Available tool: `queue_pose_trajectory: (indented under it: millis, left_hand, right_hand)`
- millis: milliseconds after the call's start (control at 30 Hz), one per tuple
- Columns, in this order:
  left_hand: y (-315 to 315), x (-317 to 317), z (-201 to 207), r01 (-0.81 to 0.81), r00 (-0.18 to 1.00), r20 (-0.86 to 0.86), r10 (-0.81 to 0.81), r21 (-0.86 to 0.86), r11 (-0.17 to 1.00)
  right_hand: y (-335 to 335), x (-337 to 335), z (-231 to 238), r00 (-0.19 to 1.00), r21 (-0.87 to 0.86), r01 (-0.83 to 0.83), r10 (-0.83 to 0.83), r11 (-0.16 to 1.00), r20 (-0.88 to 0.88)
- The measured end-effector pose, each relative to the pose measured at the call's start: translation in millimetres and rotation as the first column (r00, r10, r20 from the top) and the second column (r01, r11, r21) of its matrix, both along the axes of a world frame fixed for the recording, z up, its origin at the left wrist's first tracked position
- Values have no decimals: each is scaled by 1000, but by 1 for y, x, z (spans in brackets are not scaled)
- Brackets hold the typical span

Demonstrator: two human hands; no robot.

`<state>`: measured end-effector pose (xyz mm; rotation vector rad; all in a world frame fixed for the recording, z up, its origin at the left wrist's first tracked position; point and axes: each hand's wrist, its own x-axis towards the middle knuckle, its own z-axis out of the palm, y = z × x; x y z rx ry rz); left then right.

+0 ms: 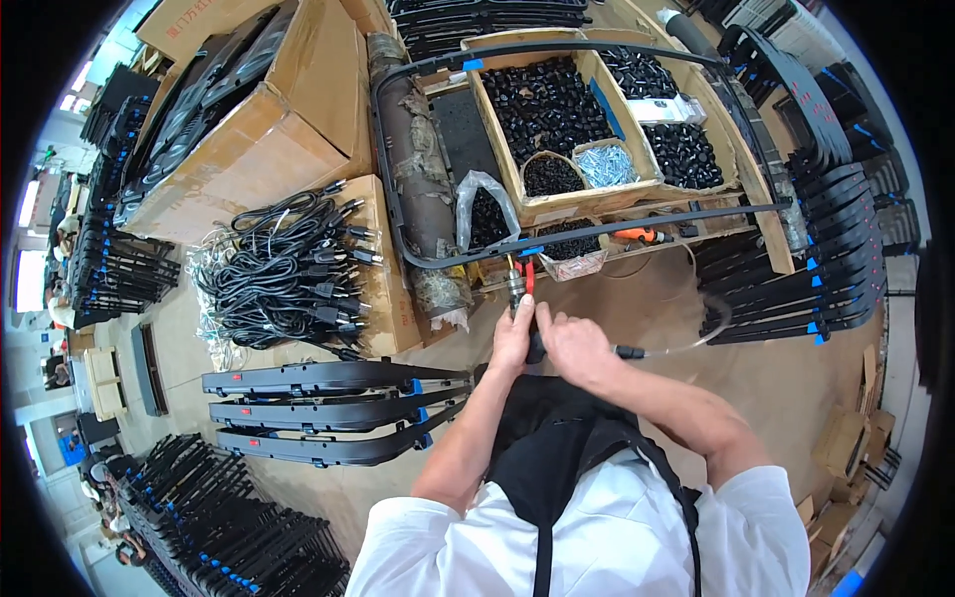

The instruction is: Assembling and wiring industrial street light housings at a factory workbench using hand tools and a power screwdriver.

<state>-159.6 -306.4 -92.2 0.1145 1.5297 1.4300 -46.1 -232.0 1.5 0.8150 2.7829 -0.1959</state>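
Note:
My left hand [512, 340] is closed around the body of an air drill [516, 287] with a metal chuck. Close beside it, my right hand [575, 348] is closed on the drill's rear part, where a clear hose [686, 345] leads off to the right. The drill's bit end points away from me at the near bar of a black U-shaped frame [438, 263]; whether it touches cannot be made out. A small red piece [530, 275] shows next to the chuck, partly hidden by the fingers. Blue tape marks the frame near the bit.
Beneath the frame sit a carton of black plastic parts [547, 99], silver screws [605, 166] and a bag of small black parts [488, 214]. An orange-handled tool [639, 236] lies right. Black power cords [288, 269] cover a box at left, above stacked black panels [318, 413].

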Motion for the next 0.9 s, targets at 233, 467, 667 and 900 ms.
queue_pose_trajectory:
  millis: [233, 467, 667, 900]
  left_hand:
    - [8, 9, 15, -17, 961, -276, -21, -134, 991]
    - [12, 17, 35, 29, 847, -485, -220, -369, 929]
    - [0, 3, 1, -27, 998, 56, 24, 50, 998]
    - [8, 15, 21, 30, 843, -491, -218, -362, 932]
  right_hand:
    - [21, 18, -11, 985, -268, -88, 43, 959, -168]
    - [36, 41, -67, 823, -208, -291, 133, 934, -552]
    - [-6, -6, 12, 994, -25, -10, 13, 1000, 111]
    - [29, 33, -59, 936, -381, -127, -17, 916, -352]
